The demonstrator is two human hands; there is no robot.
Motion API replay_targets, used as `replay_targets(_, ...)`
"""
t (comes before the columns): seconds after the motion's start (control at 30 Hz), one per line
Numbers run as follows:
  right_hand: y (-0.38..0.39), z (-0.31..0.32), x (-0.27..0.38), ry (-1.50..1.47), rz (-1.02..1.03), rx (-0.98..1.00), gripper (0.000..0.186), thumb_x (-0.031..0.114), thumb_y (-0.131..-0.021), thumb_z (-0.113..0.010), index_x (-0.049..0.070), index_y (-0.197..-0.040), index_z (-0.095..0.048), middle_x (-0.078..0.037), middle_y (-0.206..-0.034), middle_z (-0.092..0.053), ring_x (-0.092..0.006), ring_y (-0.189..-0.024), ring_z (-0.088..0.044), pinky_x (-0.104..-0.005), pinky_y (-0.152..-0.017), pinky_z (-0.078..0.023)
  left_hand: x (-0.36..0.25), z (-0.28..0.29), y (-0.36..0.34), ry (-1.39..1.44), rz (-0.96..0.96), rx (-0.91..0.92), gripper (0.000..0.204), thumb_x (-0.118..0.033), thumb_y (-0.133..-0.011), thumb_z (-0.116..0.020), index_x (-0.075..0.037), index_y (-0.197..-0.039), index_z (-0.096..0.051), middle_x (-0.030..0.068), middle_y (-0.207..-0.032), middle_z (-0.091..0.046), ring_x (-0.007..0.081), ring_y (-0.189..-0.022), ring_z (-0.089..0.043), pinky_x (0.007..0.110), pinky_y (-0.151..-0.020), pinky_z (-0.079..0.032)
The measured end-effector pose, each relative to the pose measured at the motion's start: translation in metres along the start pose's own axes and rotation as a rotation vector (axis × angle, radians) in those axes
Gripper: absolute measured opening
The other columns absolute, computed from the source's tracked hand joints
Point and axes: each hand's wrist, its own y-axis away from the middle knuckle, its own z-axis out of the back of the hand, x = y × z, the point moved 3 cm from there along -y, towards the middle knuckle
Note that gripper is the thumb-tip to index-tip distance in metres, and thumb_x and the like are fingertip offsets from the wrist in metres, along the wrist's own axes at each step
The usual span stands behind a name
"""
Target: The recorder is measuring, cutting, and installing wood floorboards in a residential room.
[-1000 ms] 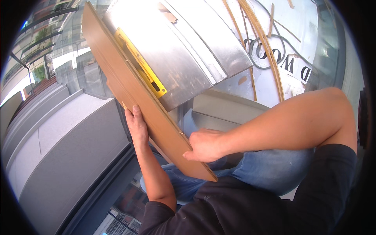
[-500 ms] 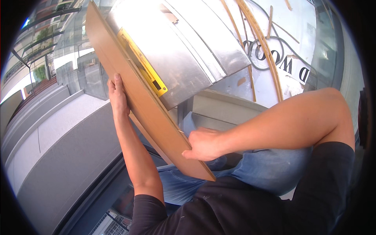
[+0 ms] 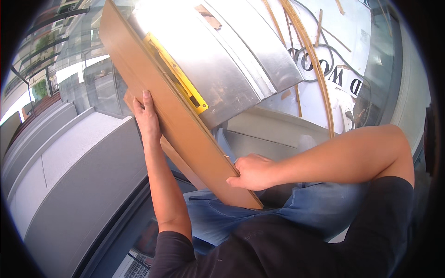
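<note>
A long tan wooden board runs diagonally from upper left to my lap, along the left of a silver metal saw table beside a long yellow insert. My left hand is closed on the board’s left edge, midway along. My right hand grips the opposite edge near the lower end, its thumb on the face. A second tan piece shows partly beneath the board. A blue object is partly hidden behind it.
At upper right, curved wood strips and a dark cord lie on a white panel with black lettering. A grey curved ledge runs along the left, with glass and railings above. My jeans-clad legs are below the board.
My left hand has moved higher along the board than a second ago, and more of the piece beneath shows. The board and my right hand sit slightly farther right in the picture.
</note>
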Motion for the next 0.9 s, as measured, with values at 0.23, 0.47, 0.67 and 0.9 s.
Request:
replay_targets(0.23,0.007,-0.021,-0.001,-0.126,-0.021,-0.250,0.047,0.044,-0.093,-0.061,-0.001,-0.097,-0.074,-0.022,-0.086,-0.073,-0.0394,-0.086,-0.071,-0.0483,-0.081,-0.055,-0.016,-0.002,0.005,-0.219,0.019,0.004,0.086,-0.063,-0.100,-0.055,0.005,-0.150,-0.038,0.0236,-0.142,-0.056,0.0329,-0.133,-0.053,0.040,-0.111,-0.040)
replay_targets(0.47,0.020,-0.030,0.007,-0.074,-0.038,-0.407,0.049,0.048,-0.094,-0.061,0.000,-0.091,-0.073,-0.023,-0.087,-0.072,-0.0414,-0.084,-0.069,-0.0506,-0.080,-0.054,-0.033,0.000,0.011,-0.254,-0.002,0.012,0.086,-0.061,-0.101,-0.054,0.008,-0.150,-0.036,0.0258,-0.143,-0.054,0.0341,-0.134,-0.052,0.039,-0.112,-0.039)
replay_targets(0.67,0.020,-0.040,0.001,-0.094,-0.017,-0.469,0.049,0.048,-0.095,-0.061,0.001,-0.089,-0.071,-0.022,-0.085,-0.071,-0.0412,-0.084,-0.068,-0.0503,-0.080,-0.054,-0.022,-0.001,0.011,-0.318,-0.034,-0.034,0.079,-0.064,-0.102,-0.048,0.003,-0.145,-0.044,0.0200,-0.133,-0.060,0.0298,-0.122,-0.058,0.038,-0.103,-0.045)
replay_targets(0.9,0.024,-0.044,0.003,-0.096,-0.040,-0.505,0.049,0.048,-0.097,-0.059,0.001,-0.087,-0.069,-0.022,-0.083,-0.071,-0.0408,-0.082,-0.068,-0.0504,-0.079,-0.053,-0.026,-0.002,0.015,-0.367,-0.012,-0.022,0.088,-0.067,-0.101,-0.046,0.004,-0.151,-0.036,0.0262,-0.143,-0.054,0.0358,-0.133,-0.053,0.040,-0.109,-0.042)
